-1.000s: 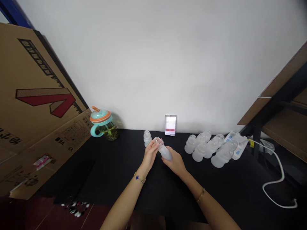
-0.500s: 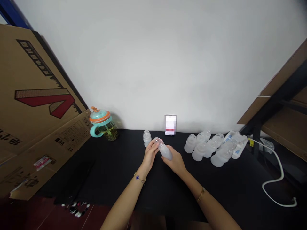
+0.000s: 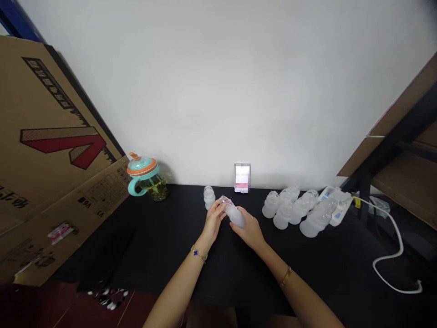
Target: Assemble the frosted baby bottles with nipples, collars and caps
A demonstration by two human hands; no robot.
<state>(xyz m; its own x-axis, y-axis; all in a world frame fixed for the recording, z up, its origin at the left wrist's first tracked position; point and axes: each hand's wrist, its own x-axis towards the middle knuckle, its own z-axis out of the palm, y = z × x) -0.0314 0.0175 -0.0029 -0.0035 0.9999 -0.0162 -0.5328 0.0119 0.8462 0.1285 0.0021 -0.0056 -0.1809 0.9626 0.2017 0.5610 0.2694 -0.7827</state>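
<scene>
Between my two hands a translucent baby bottle [image 3: 236,217] lies tilted, its clear cap end up and to the left. My left hand [image 3: 214,220] is closed on the cap end. The body of the bottle sits in my right hand [image 3: 251,229], with the fingers wrapped round its right side. Just behind my left hand stands another baby bottle [image 3: 209,198], upright and capped. To the right of my right hand several more capped bottles [image 3: 282,216] are grouped upright on the black table [image 3: 164,255].
A teal-lidded glass jug [image 3: 146,177] with leaves in it stands at the left, by a large cardboard box [image 3: 61,150]. A phone [image 3: 242,178] leans on the white wall. On the right are a white power strip [image 3: 338,207] and its cable [image 3: 398,237].
</scene>
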